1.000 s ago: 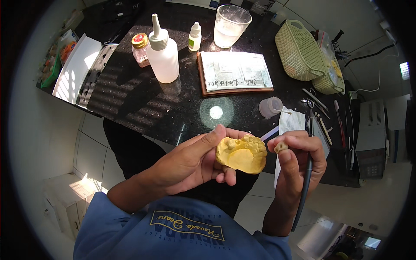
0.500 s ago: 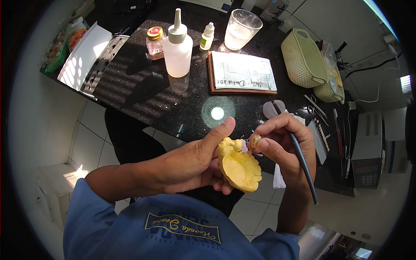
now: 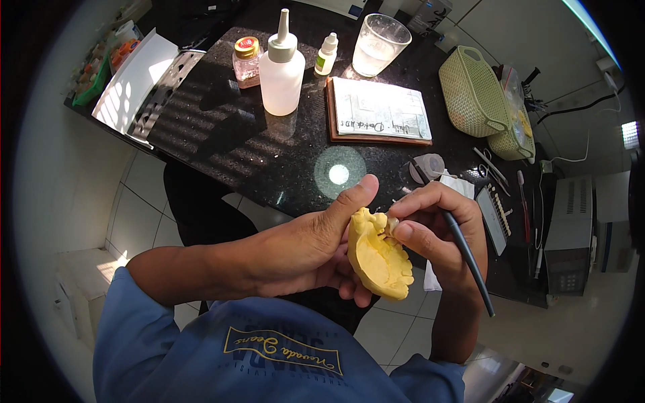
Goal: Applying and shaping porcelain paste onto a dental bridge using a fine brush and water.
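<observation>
A yellow dental cast with a row of teeth is in my left hand, which grips it from the left with the thumb up and the fingers beneath. My right hand pinches a small pale dental crown between thumb and fingertips, right at the upper edge of the cast. Whether the crown is seated on the cast or only touching it, I cannot tell. A thin dark-handled brush also rests in my right hand, slanting down past the palm. The fingers partly hide the crown.
On the black speckled worktop stand a squeeze bottle, a gold-lidded jar, a dropper bottle and a glass. A paper-topped block lies behind my hands. Rightward are a woven basket, a shade guide and scissors.
The crown has come from a gap beside the cast to its upper edge. My left hand has shifted slightly right and tilted the cast. The brush stays in my right hand.
</observation>
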{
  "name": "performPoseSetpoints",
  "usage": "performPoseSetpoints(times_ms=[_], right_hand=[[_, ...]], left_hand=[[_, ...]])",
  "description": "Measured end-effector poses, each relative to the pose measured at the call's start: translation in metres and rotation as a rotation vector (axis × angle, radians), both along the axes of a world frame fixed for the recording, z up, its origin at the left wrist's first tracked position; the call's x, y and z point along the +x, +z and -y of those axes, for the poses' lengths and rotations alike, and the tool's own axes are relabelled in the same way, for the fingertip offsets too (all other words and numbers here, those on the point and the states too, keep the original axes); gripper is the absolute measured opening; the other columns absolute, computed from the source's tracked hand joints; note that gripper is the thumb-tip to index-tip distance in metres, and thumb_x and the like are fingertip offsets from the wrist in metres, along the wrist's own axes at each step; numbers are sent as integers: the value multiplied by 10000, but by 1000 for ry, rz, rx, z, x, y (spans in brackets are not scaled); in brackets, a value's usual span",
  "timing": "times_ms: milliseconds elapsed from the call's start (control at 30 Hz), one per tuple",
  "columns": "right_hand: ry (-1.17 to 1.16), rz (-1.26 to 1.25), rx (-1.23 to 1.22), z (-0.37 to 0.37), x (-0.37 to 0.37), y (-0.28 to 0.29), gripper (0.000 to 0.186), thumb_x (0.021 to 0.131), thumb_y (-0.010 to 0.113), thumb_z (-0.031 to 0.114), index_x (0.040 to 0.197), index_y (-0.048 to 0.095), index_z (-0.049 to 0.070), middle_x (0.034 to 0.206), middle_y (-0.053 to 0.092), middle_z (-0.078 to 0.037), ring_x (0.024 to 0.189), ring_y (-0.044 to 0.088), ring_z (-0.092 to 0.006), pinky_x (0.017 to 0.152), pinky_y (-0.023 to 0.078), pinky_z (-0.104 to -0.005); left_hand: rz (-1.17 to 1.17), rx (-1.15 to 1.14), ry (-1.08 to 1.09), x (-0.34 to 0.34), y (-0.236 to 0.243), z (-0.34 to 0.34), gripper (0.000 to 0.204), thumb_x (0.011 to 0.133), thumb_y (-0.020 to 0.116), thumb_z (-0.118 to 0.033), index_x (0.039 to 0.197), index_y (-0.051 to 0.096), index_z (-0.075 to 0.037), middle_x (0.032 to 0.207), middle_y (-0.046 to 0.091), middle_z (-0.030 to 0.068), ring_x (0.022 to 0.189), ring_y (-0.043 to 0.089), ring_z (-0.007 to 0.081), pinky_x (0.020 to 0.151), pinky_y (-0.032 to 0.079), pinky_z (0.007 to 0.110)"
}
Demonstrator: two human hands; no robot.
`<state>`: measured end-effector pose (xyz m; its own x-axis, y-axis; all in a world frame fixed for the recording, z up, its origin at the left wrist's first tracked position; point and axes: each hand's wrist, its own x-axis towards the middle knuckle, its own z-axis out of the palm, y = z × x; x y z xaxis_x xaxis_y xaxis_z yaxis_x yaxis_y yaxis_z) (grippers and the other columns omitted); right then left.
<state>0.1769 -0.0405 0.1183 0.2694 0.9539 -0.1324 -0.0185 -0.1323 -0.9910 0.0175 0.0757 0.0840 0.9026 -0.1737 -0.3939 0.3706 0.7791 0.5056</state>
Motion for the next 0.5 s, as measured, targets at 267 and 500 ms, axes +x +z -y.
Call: performPoseSetpoints(times_ms=[267,500], right_hand=[[8,27,7,0,0,2,165,813,702,28,957,644,-28,857,678,-92,807,661,-124,734,529,-238],[9,-11,3,0,0,2,184,801,713,23,955,628,-29,847,672,-85,798,663,-119,725,530,-232]], left_hand=[[1,21,4,2,3,0,854,871,195,-747,1004,600,-8,795,643,80,623,628,148,567,516,231],[-13,23,-1,3,4,0,849,872,198,-745,1021,587,-5,800,641,82,623,628,141,551,512,214]])
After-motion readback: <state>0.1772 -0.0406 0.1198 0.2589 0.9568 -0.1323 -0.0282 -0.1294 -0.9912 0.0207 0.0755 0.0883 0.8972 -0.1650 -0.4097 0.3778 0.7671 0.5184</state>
